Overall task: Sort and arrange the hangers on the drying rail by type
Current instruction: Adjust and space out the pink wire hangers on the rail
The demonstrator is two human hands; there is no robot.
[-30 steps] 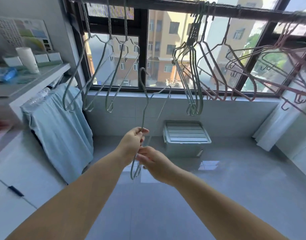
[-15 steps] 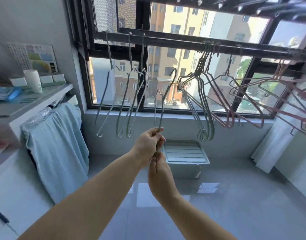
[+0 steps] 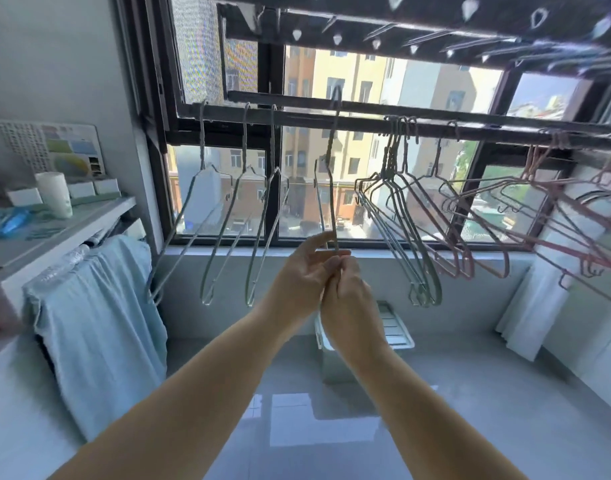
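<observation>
My left grip (image 3: 305, 271) and right grip (image 3: 349, 303) are together in front of me, both on the lower wire of one thin pale green wire hanger (image 3: 331, 174). The left pinches the wire between thumb and fingers. The right is curled round it just below, touching the left. The hanger stands upright and edge-on to me, with its hook level with the long dark metal drying rail (image 3: 304, 117) that runs across the window. I cannot tell whether the hook touches the rail.

On the rail to the left hang three more pale green wire hangers (image 3: 227, 230), spaced apart. To the right hangs a tight bunch of pale green wire hangers (image 3: 401, 220). Next to it, and partly overlapping it, is a spread of pink wire hangers (image 3: 487, 216) reaching to the far right edge.

At the left a light blue cloth (image 3: 96, 306) is draped below a grey counter (image 3: 72, 226), which carries a white paper roll (image 3: 54, 194). A white lidded plastic box (image 3: 395, 327) sits on the floor under my hands.
</observation>
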